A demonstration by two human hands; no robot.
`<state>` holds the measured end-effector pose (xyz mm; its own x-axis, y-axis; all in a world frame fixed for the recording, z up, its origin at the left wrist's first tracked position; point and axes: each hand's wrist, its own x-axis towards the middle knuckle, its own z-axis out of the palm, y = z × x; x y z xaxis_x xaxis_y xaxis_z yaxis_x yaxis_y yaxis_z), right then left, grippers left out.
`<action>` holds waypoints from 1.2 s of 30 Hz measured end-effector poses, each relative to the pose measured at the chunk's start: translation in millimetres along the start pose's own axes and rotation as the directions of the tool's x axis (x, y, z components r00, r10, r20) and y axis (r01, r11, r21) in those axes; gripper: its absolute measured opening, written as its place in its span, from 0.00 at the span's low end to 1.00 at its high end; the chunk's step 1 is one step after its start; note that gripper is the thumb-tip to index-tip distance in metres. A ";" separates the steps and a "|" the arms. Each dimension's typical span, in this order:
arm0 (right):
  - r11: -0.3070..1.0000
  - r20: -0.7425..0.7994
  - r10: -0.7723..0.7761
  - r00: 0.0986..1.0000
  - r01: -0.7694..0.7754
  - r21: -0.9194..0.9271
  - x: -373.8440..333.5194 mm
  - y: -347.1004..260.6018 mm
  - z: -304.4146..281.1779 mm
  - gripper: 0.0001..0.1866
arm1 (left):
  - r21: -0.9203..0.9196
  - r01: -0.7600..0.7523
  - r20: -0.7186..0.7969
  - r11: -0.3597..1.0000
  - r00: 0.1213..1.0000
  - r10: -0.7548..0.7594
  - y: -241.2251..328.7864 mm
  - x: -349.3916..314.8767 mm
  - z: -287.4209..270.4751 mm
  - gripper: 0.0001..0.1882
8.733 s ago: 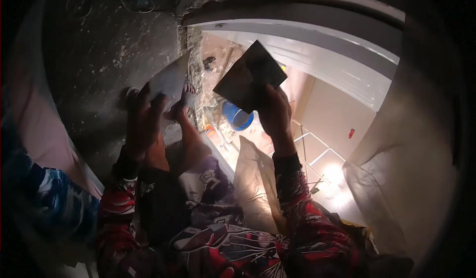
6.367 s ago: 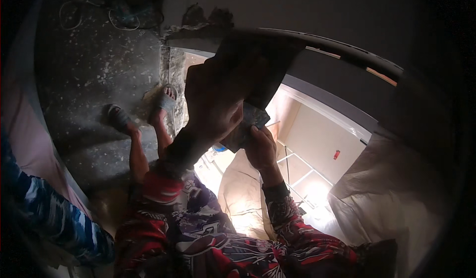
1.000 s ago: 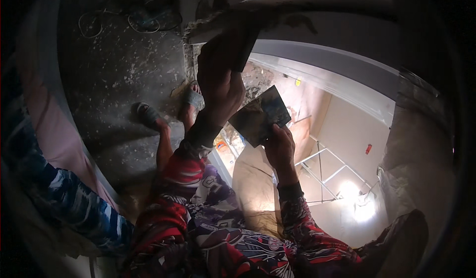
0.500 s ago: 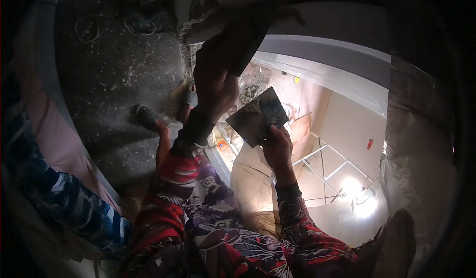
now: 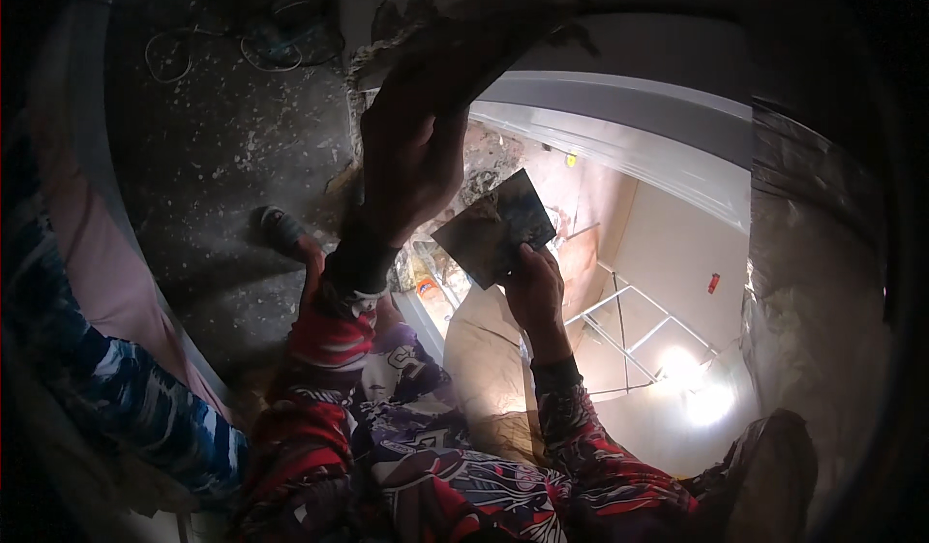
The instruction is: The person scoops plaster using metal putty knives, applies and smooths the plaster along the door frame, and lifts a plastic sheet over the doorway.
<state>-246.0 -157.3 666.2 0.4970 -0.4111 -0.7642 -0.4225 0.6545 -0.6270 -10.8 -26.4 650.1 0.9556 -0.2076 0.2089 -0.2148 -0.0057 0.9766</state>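
Plaster work fills the view: the person's left hand (image 5: 411,156) is raised high, fingers wrapped tight around the handle of a trowel (image 5: 484,25) whose dark blade lies flat against the broken wall edge (image 5: 387,35), pressed there so the blade meets the ragged corner squarely. Below and to the right of that wall edge, the right hand (image 5: 532,286) holds a flat square plaster board (image 5: 498,228) tilted up toward the trowel, fingers closed on its lower corner with the thumb on its face; held this near, it keeps the grey mix on its surface within short reach of the blade. Left of the wall edge spreads a rough dark surface (image 5: 223,156) speckled with white splashes, with loops of thin wire (image 5: 242,45) lying near its top. Far below the wall edge, a lit room shows a metal scaffold frame (image 5: 629,320) and a bright lamp (image 5: 697,388). Both forearms wear patterned red sleeves (image 5: 319,349)
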 end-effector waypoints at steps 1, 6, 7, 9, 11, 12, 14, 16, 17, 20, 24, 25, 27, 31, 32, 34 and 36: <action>0.997 0.002 -0.021 1.000 0.021 -0.071 -1.9 -0.9 1.2 0.15 | 0.002 0.035 0.023 0.999 0.999 -0.035 3.4 3.6 -2.0 0.14; 0.999 0.012 -0.033 0.999 0.034 -0.031 -1.8 3.9 0.2 0.17 | 0.014 0.020 0.078 1.000 0.997 -0.021 -4.4 11.5 -7.9 0.15; 0.999 -0.001 -0.028 1.000 0.028 0.023 -0.9 6.7 2.6 0.15 | 0.025 0.009 0.086 1.000 0.996 -0.011 -8.2 13.3 -8.0 0.15; 0.997 -0.020 -0.024 0.999 0.026 0.077 -0.4 9.1 -0.5 0.14 | 0.007 -0.181 0.044 0.984 0.983 0.180 -12.2 17.2 -3.7 0.15; 0.999 -0.015 0.007 1.000 -0.006 0.050 -0.9 9.7 -9.9 0.14 | 0.002 -0.141 0.076 0.990 0.987 0.141 -6.8 14.0 -1.2 0.14; 0.999 -0.014 0.008 1.000 -0.007 0.051 -1.8 8.7 -7.2 0.14 | 0.007 -0.123 0.091 0.992 0.988 0.122 -4.2 13.2 -2.8 0.14; 0.998 -0.027 0.008 1.000 -0.006 0.061 -3.5 5.9 0.2 0.14 | 0.042 -0.119 0.111 0.992 0.987 0.114 -1.1 11.2 -6.6 0.14; 0.998 -0.028 0.004 1.000 -0.002 0.065 -4.4 3.4 5.6 0.14 | 0.069 -0.135 0.113 0.988 0.986 0.127 -3.4 7.7 -9.5 0.14; 0.998 -0.028 0.001 1.000 0.001 0.070 -4.8 2.8 7.8 0.14 | 0.058 -0.141 0.125 0.988 0.983 0.133 -6.5 4.1 -10.8 0.14; 0.996 0.025 -0.033 0.999 0.031 0.081 -1.3 10.1 3.6 0.15 | -0.004 -0.113 0.225 0.994 0.968 0.111 -1.2 2.9 -24.9 0.14; 0.995 0.030 -0.060 0.998 0.062 -0.074 -0.5 8.3 8.3 0.17 | -0.060 0.294 0.307 0.954 0.915 -0.263 12.3 -19.2 -46.8 0.16; 0.917 0.100 -0.182 0.978 0.205 -0.341 0.3 5.0 20.8 0.17 | -0.051 0.293 0.305 0.955 0.915 -0.264 10.9 -25.5 -54.9 0.16; 0.755 0.202 -0.272 0.941 0.339 -0.562 3.4 -0.3 41.6 0.17 | 0.094 0.325 0.248 0.941 0.908 -0.338 3.6 -38.7 -70.4 0.17; 0.991 0.074 -0.111 0.991 0.115 -0.064 13.6 -4.5 69.9 0.16 | 0.014 0.384 0.253 0.923 0.892 -0.375 -6.5 -51.4 -89.8 0.16; 0.983 0.141 -0.121 0.983 0.138 -0.121 16.7 -2.5 70.2 0.15 | -0.047 0.430 0.228 0.902 0.883 -0.410 -5.7 -55.1 -97.0 0.14; 0.889 0.267 -0.219 0.938 0.305 -0.343 18.3 -0.1 77.0 0.14 | -0.009 0.424 0.258 0.905 0.876 -0.408 -3.9 -58.1 -112.5 0.15; 0.893 0.273 -0.219 0.937 0.305 -0.332 21.0 -0.1 83.7 0.13 | 0.012 0.382 0.226 0.924 0.899 -0.374 5.8 -53.5 -118.5 0.13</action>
<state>-172.1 -112.9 662.9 0.7646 -0.3554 -0.5377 -0.4774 0.2480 -0.8429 -39.3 100.6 650.5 0.8942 -0.4058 -0.1889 0.1636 -0.0966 0.9818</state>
